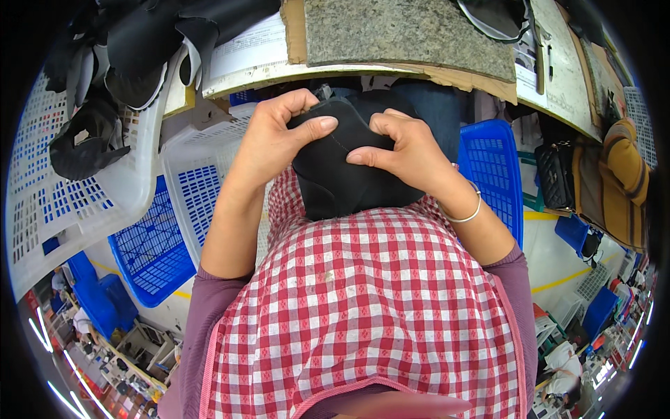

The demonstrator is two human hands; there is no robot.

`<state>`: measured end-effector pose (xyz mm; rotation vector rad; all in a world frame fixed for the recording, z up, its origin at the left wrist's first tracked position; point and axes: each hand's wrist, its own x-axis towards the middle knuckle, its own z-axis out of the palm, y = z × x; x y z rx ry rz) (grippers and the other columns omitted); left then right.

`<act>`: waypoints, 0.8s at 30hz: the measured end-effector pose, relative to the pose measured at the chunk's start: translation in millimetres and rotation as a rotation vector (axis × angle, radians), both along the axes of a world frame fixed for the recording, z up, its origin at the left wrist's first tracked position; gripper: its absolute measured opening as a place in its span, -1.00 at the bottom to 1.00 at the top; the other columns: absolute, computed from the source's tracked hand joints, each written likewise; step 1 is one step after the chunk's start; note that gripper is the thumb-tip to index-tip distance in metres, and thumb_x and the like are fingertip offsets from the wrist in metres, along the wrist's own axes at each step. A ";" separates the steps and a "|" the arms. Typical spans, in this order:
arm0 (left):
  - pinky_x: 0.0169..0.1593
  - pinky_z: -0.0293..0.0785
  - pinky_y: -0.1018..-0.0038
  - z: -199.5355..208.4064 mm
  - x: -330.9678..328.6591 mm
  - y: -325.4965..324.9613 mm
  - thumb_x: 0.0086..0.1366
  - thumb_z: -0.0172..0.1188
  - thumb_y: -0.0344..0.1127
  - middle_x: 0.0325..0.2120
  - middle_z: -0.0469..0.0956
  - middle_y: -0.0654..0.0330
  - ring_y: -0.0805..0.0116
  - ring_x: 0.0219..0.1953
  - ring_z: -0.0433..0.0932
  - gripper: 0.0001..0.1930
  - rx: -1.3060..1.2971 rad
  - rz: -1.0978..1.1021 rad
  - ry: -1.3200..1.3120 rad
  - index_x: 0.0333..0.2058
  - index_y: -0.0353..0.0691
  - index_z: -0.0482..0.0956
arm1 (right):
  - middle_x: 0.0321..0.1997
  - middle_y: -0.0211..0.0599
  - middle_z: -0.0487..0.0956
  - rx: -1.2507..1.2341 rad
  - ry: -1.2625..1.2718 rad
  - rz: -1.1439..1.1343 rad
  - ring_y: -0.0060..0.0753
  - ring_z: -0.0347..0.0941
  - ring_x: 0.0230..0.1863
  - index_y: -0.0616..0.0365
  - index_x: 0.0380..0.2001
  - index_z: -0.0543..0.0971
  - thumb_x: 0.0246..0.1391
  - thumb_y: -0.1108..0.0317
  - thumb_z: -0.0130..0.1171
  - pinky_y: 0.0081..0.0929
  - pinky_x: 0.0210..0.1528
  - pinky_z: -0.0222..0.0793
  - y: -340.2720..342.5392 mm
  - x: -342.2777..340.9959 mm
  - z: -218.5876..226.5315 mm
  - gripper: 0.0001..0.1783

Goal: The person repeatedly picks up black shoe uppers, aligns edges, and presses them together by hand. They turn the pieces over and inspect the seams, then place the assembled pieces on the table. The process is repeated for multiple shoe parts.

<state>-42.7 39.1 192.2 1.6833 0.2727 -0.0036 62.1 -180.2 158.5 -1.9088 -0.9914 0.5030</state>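
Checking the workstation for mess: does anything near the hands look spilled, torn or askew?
Nothing stands out. Both hands, left hand and right hand, grip a black shoe piece with its seam intact. More black pieces sit in the white basket at left; nothing has spilled.

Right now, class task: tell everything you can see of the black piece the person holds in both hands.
The black piece is a soft, matte, curved shoe-part shape with a stitched seam running down its middle. It is held above the lap, over a red-and-white checked apron. The left hand grips its left top edge, thumb pressed on the front; the right hand pinches its right side. Its lower part hangs free.
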 end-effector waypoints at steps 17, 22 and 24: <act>-0.21 0.45 0.61 -1.1 -7.1 4.7 0.09 0.51 -0.55 -0.40 0.64 0.37 0.63 -0.34 0.53 -0.80 -0.026 -0.056 -0.016 -0.31 -0.30 0.70 | -0.49 -0.47 0.52 0.101 0.418 0.054 -0.67 0.37 -0.38 0.23 -0.41 0.61 0.04 0.27 0.55 -0.54 -0.29 0.35 -8.9 4.3 -4.9 -0.69; -0.16 0.51 0.62 6.5 -8.3 5.5 0.08 0.52 -0.55 -0.35 0.66 0.34 0.62 -0.30 0.57 -0.77 -0.043 -0.044 0.007 -0.27 -0.29 0.69 | -0.34 -0.56 0.59 0.130 0.503 0.256 -0.77 0.43 -0.26 0.22 -0.27 0.67 0.25 0.31 0.38 -0.66 -0.18 0.39 -15.0 27.1 3.3 -0.81; -0.14 0.53 0.63 12.4 -4.4 2.7 0.09 0.52 -0.55 -0.32 0.67 0.33 0.61 -0.27 0.59 -0.73 -0.043 -0.109 0.031 -0.22 -0.30 0.69 | -0.33 -0.53 0.63 0.207 0.517 0.323 -0.74 0.48 -0.23 0.24 -0.20 0.70 0.31 0.30 0.31 -0.65 -0.08 0.44 -14.9 42.5 2.1 -0.80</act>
